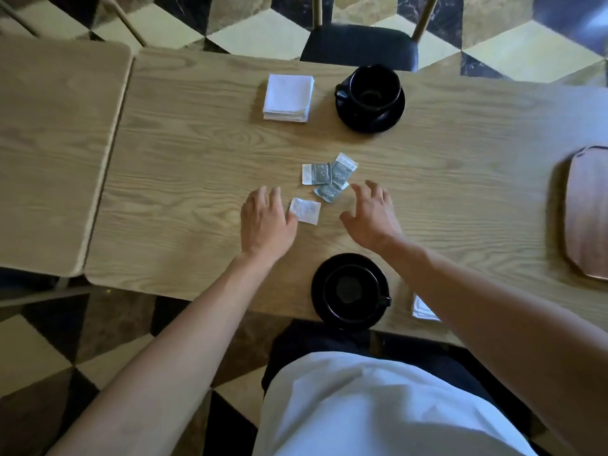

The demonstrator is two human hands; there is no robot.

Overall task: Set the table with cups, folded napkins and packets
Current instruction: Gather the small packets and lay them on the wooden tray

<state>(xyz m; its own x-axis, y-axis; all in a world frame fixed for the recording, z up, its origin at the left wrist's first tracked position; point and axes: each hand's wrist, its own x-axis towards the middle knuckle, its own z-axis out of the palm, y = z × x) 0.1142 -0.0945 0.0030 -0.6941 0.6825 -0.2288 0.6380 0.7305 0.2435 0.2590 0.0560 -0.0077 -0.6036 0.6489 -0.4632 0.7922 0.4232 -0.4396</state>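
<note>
Three grey-and-white packets [330,176] lie overlapping at the middle of the wooden table [184,166]. A fourth, white packet [306,210] lies just left of them, its left edge touching the thumb of my left hand [265,222]. My right hand [371,216] hovers with fingers spread just right of the packets, holding nothing. A black cup on a saucer [370,97] stands at the far side, with a folded white napkin stack [289,97] to its left. Another black cup on a saucer [350,291] sits at the near edge. My right forearm mostly hides a second napkin [422,309].
A brown wooden tray [587,212] lies at the right edge of the table. A second tabletop [56,143] adjoins on the left. A black-seated chair [360,44] stands at the far side. The floor is patterned tile.
</note>
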